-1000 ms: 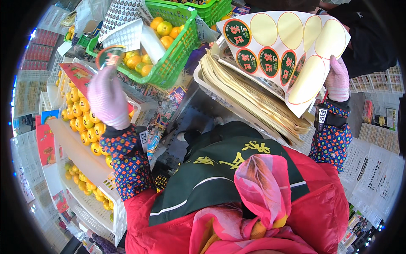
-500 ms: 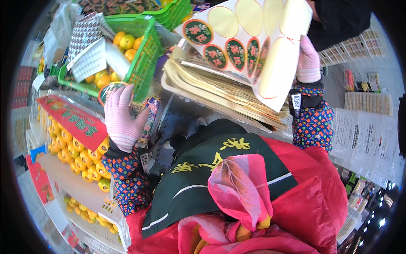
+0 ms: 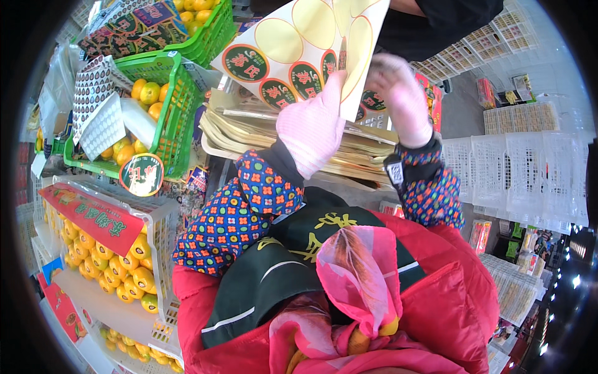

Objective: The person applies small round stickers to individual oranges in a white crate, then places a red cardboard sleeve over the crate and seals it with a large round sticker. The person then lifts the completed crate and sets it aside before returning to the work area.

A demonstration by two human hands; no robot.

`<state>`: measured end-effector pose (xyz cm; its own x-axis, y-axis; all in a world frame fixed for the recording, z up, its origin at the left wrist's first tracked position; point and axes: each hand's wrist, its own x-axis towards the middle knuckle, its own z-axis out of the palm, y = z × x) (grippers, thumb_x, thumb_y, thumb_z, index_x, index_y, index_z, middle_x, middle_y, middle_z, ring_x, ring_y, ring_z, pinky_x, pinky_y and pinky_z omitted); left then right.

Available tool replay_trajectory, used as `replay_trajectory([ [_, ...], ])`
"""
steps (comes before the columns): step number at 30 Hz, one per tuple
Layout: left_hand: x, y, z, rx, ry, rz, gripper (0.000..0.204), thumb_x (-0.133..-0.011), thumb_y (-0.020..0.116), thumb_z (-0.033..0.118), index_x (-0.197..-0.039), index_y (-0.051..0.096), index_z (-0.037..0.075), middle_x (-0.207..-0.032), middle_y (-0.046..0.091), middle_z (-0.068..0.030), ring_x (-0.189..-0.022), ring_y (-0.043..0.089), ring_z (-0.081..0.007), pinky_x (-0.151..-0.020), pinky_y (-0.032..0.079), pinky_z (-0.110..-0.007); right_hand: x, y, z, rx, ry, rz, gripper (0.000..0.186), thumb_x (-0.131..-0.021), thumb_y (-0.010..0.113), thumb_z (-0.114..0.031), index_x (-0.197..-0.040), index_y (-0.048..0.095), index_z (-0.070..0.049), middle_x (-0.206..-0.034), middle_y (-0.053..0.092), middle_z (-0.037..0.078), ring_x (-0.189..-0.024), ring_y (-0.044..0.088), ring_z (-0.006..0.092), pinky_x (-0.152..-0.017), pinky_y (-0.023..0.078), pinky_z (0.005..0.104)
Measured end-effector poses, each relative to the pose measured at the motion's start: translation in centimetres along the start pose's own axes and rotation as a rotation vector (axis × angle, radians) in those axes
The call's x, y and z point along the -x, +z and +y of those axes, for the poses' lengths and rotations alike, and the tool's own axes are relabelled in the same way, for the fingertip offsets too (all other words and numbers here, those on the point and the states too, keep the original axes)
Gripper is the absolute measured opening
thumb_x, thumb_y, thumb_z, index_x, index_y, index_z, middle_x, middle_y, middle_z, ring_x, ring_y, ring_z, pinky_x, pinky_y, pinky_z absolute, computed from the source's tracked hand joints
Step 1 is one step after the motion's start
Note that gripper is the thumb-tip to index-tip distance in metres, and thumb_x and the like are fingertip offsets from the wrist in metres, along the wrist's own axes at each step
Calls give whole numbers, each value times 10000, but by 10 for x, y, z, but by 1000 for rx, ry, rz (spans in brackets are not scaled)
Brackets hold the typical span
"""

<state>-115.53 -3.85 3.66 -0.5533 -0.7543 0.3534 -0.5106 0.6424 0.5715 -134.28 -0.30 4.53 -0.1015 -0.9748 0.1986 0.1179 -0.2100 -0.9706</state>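
Sticker sheet: at twelve o'clock, held up in the air, a thin, glossy white paper sheet [image 3: 302,50], its right part bent into a curl. Bare, pale yellow ovals ringed in red fill the upper row; dark green stickers with red rims and white lettering sit below them.
Left hand: near twelve o'clock, a pink knit-gloved left hand [image 3: 311,128] closed on the sheet's lower edge, thumb pointing up over the front, fingers mostly hidden.
Right hand: between one and two o'clock, a pink-gloved right hand [image 3: 402,103], blurred, fingers partly curled beside the sheet's right edge. From here I cannot tell whether it touches or grips anything.
Paper stack: from twelve to two o'clock, below the sheet, floppy cream papers [image 3: 361,156] with uneven, layered edges.
Loose sticker: at nine o'clock, a flat, round sticker [image 3: 142,174] with a red rim, by the lower edge of a green plastic lattice basket [image 3: 184,124] holding smooth orange fruit [image 3: 149,93].
White basket: at eight o'clock, perforated plastic [image 3: 167,249], with rows of glossy, round fruit [image 3: 93,255] partly under a red card [image 3: 93,215].
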Motion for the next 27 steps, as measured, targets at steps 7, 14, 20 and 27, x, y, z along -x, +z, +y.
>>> replay_trajectory([
  [7, -15, 2, 27, 91, 23, -102, 511, -920, 591, 279, -1347, 453, 35, -883, 709, -149, -818, 712, -334, -707, 553, -442, 46, 30, 27, 666, -174, 301, 467, -804, 734, -103, -1246, 610, -17, -1167, 653, 130, -1093, 636, 248, -935, 493, 355],
  [14, -9, 8, 2, 534, -59, -67, 517, -835, 744, 351, -1255, 595, 88, -1068, 678, -146, -1005, 683, -307, -836, 541, -396, 48, 3, 28, 330, 14, 483, 220, -960, 607, -132, -1106, 677, 19, -976, 698, 111, -903, 667, 217, -778, 532, 370],
  [20, -3, 16, -17, 459, -133, -7, 471, -812, 783, 332, -1177, 633, 75, -1084, 679, -131, -1011, 687, -280, -864, 541, -375, 39, -12, 44, 408, -27, 265, 452, -977, 605, -192, -1356, 522, 39, -1259, 647, 151, -1109, 662, 280, -902, 566, 434],
  [27, 4, 15, -16, 494, -184, 69, 293, -838, 750, 255, -1053, 671, 73, -944, 690, -116, -878, 700, -281, -768, 550, -366, 29, -4, 52, 351, 52, 188, 513, -980, 612, -216, -1407, 463, 27, -1326, 611, 168, -1164, 640, 309, -936, 554, 462],
])
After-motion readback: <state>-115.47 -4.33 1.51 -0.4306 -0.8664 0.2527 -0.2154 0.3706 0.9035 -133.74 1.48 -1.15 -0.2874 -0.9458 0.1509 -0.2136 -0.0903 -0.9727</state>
